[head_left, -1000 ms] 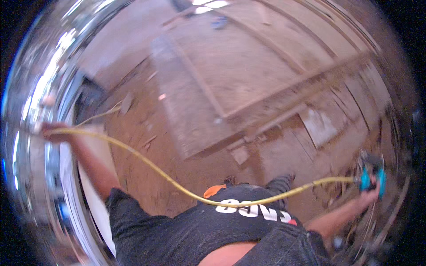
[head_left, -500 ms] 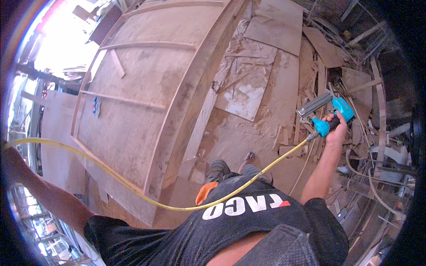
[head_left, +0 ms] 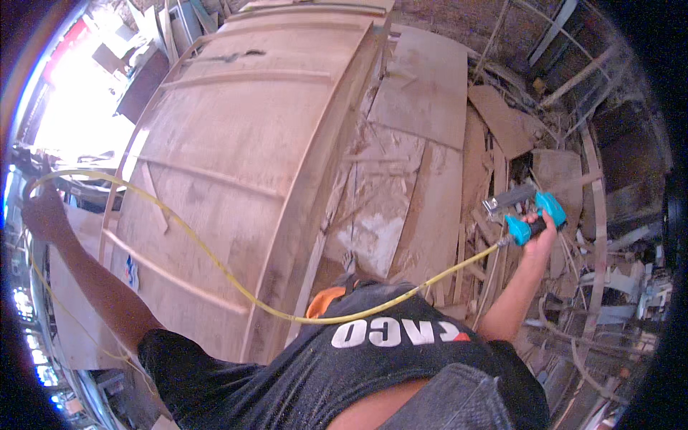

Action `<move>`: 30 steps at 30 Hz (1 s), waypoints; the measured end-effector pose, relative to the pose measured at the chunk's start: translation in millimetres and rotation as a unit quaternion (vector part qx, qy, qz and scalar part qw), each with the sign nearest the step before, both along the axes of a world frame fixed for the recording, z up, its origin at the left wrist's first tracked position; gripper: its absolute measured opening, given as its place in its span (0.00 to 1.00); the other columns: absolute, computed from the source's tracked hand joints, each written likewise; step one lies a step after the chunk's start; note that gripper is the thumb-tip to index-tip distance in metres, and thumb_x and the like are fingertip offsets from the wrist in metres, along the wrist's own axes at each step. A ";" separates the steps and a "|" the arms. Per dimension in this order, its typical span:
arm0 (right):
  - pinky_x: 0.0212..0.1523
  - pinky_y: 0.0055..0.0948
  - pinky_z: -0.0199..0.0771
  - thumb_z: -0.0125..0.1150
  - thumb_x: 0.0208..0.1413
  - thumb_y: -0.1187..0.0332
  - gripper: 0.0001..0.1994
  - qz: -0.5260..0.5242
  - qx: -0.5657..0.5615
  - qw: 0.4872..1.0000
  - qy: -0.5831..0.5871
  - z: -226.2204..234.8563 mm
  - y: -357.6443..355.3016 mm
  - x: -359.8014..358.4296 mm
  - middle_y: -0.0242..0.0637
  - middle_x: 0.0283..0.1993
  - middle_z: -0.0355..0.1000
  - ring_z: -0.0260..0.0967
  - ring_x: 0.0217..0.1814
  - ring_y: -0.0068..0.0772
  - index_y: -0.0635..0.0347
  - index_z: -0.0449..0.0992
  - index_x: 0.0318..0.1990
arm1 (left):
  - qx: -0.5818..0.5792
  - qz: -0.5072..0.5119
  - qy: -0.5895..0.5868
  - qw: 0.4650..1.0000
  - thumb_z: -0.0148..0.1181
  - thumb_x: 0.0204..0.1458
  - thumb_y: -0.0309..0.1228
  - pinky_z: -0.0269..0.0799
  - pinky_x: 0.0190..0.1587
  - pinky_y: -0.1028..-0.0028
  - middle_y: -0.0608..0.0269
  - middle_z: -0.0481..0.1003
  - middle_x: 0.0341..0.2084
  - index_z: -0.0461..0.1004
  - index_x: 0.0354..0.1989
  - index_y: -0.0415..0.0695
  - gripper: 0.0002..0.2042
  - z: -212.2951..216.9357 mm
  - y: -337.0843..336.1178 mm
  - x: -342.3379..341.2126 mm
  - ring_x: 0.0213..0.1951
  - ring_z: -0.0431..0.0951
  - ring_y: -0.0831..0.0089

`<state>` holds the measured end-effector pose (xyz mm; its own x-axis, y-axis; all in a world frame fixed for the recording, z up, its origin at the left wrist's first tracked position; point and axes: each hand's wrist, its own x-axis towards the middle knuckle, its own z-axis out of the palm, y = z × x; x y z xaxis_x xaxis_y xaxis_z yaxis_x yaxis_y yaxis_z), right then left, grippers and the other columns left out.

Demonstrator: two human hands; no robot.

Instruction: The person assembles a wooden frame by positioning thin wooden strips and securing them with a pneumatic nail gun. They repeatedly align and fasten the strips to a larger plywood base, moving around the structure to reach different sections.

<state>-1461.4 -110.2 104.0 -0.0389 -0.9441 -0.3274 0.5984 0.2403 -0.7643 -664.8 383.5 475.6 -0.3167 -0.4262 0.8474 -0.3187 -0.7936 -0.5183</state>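
My right hand [head_left: 542, 226] is wrapped round the black grip of a teal nail gun [head_left: 550, 208], held out to the right with its grey magazine pointing left. A yellow air hose [head_left: 344, 317] runs from the base of the gun, sags across the front of my black shirt and rises to the far left. There my left hand [head_left: 44, 213] has its fingers closed around the hose, with my arm stretched out. A large wooden panel frame [head_left: 215, 136] with cross battens lies between my arms, left of the middle; neither hand touches it.
A loose wood strip [head_left: 155, 197] and a small blue-and-white scrap [head_left: 132, 272] lie on the panel. Dusty plywood sheets [head_left: 423, 93] cover the floor beyond my feet. Offcuts and a heap of scrap [head_left: 609, 308] line the right side.
My left hand has risen into clearer view with the hose, which now loops higher at the left. The nail gun sits slightly lower in view, and the panel frame shows further along its length.
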 end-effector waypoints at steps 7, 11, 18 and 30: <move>0.42 0.42 0.74 0.60 0.60 0.64 0.10 -0.039 0.006 0.999 -0.030 -13.3 -158.7 16.0 0.38 0.27 0.68 0.68 0.31 0.39 0.61 0.69 0.33 | 0.072 0.117 0.336 0.932 0.66 0.49 0.57 0.75 0.48 0.52 0.53 0.79 0.39 0.79 0.44 0.44 0.27 -92.9 -154.6 186.2 0.44 0.80 0.51; 0.41 0.42 0.74 0.59 0.61 0.65 0.10 -0.064 0.028 0.998 -0.010 -29.8 -256.6 72.5 0.38 0.26 0.68 0.68 0.30 0.40 0.62 0.68 0.33 | 0.111 0.264 0.509 0.811 0.65 0.48 0.59 0.77 0.47 0.53 0.51 0.81 0.40 0.81 0.46 0.44 0.29 -178.1 -193.9 242.7 0.45 0.81 0.50; 0.41 0.42 0.74 0.60 0.59 0.67 0.10 0.045 0.062 0.997 -0.023 -56.9 -491.9 185.5 0.40 0.26 0.67 0.67 0.30 0.40 0.63 0.68 0.32 | 0.042 0.435 0.658 0.614 0.73 0.45 0.51 0.80 0.49 0.54 0.52 0.82 0.46 0.81 0.49 0.47 0.27 -348.2 -229.8 192.2 0.50 0.82 0.55; 0.42 0.43 0.76 0.61 0.56 0.67 0.10 0.184 0.060 0.980 0.035 -79.1 -670.3 399.5 0.42 0.29 0.69 0.69 0.32 0.41 0.65 0.70 0.38 | 0.100 0.373 0.767 0.513 0.71 0.49 0.46 0.79 0.49 0.59 0.47 0.80 0.48 0.81 0.49 0.42 0.24 -399.4 -453.8 127.3 0.49 0.82 0.54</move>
<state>-1062.0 -780.5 24.9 0.2708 -0.8531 -0.4460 0.4015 0.5212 -0.7531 -537.5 -70.3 76.2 0.9710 -0.0705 -0.2283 -0.1190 -0.9712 -0.2063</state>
